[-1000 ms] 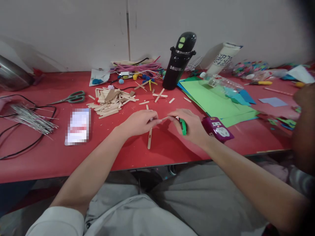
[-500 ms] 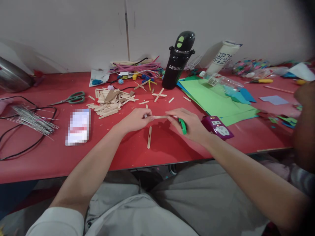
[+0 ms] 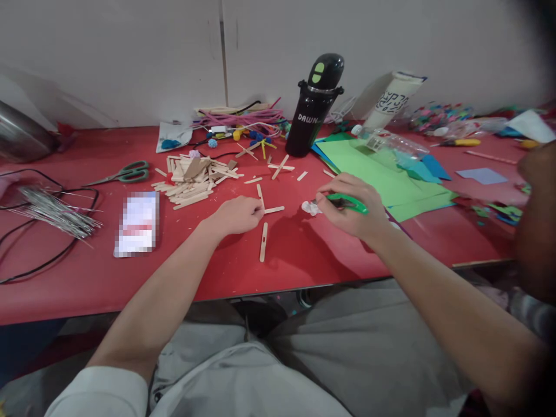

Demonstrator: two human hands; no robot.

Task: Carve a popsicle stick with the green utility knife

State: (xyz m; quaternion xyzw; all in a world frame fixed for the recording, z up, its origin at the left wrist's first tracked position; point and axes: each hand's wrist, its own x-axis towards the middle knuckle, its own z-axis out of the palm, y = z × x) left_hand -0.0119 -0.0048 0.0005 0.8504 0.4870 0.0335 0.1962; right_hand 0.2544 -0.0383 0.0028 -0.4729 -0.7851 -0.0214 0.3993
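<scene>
My left hand [image 3: 237,214] rests on the red table [image 3: 304,255], fingers curled and pinching the end of a small cross of two wooden sticks [image 3: 266,205]. A single wooden stick [image 3: 263,241] with a red mark lies just in front of it. My right hand [image 3: 350,207] is lifted to the right of the cross, closed round a green-handled tool [image 3: 347,202] whose tip points left at a small white scrap [image 3: 309,208].
A pile of wooden sticks [image 3: 191,179] and green scissors [image 3: 125,172] lie at the left, with a wire bundle [image 3: 52,209] and a card [image 3: 137,223]. A black bottle [image 3: 315,105] stands at the back. Green and blue paper sheets [image 3: 373,174] lie at the right. Another person's arm [image 3: 536,220] shows at the right edge.
My hands parted: the stick they held together now lies across another on the table under my left fingers. My right hand rose and swung right, turning the green tool level and covering the purple box.
</scene>
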